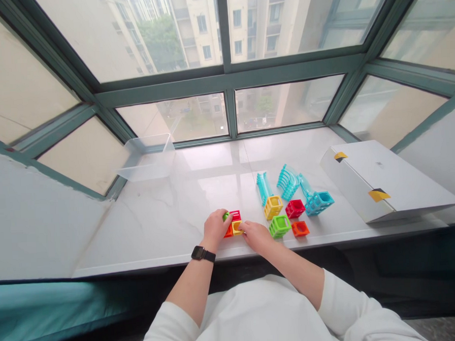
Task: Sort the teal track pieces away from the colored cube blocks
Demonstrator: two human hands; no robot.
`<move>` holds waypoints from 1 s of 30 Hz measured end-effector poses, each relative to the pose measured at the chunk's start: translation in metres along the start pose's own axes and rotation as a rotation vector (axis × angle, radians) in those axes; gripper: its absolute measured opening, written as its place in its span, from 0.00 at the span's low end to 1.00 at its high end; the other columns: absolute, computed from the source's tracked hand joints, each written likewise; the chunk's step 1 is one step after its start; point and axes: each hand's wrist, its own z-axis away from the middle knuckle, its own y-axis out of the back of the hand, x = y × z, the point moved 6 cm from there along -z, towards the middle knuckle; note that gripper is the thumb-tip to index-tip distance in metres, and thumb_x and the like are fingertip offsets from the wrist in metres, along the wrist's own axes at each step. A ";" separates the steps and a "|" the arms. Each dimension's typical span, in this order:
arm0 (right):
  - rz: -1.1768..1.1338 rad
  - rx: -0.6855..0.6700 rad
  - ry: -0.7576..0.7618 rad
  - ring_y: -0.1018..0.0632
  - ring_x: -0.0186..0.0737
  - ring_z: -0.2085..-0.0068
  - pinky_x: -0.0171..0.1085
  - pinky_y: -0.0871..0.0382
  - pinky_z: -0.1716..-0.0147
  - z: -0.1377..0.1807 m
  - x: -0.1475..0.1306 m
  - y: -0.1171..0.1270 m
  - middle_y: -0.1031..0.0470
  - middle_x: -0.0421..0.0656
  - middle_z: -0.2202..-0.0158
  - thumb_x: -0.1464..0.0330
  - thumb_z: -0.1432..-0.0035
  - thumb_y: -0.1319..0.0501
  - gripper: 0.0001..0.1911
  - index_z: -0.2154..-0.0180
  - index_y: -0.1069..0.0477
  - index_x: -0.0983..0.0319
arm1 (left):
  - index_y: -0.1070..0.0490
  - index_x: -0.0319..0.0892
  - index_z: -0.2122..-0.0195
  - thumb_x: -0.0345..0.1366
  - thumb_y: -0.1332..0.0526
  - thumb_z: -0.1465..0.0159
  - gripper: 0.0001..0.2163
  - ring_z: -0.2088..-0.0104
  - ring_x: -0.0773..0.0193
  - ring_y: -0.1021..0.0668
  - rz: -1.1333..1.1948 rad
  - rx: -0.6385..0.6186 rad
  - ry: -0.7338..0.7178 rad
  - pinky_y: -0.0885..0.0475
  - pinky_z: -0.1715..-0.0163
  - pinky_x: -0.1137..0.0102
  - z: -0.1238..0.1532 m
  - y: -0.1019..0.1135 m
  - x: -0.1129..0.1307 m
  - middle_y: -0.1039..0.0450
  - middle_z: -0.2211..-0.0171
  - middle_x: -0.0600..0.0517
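A small cluster of hollow plastic blocks sits on the white windowsill: a green block (226, 216), a red block (235, 214), an orange block (228, 232) and a yellow block (236, 227). My left hand (215, 227) is closed around the cluster's left side, its thumb over the green block; the fingers partly hide the green and orange blocks. From the right, my right hand (257, 236) grips the yellow block with thumb and fingertips. To its right stand more blocks: yellow (273, 207), green (280, 226), red (295, 208), orange (300, 229).
Behind the loose blocks lie clear blue track pieces (288, 181) and a blue block (319, 203). A clear plastic bin (146, 158) stands at the back left. On the right is a white box (388, 177). Green window frames (228, 84) border the white sill (139, 226).
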 end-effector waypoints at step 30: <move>-0.690 0.499 0.205 0.21 0.43 0.55 0.39 0.23 0.58 0.057 -0.023 0.115 0.22 0.45 0.56 0.73 0.35 0.40 0.08 0.59 0.24 0.56 | 0.26 0.45 0.48 0.55 0.41 0.29 0.20 0.49 0.54 0.19 0.993 -0.126 -0.026 0.22 0.50 0.63 0.053 0.055 0.063 0.20 0.48 0.45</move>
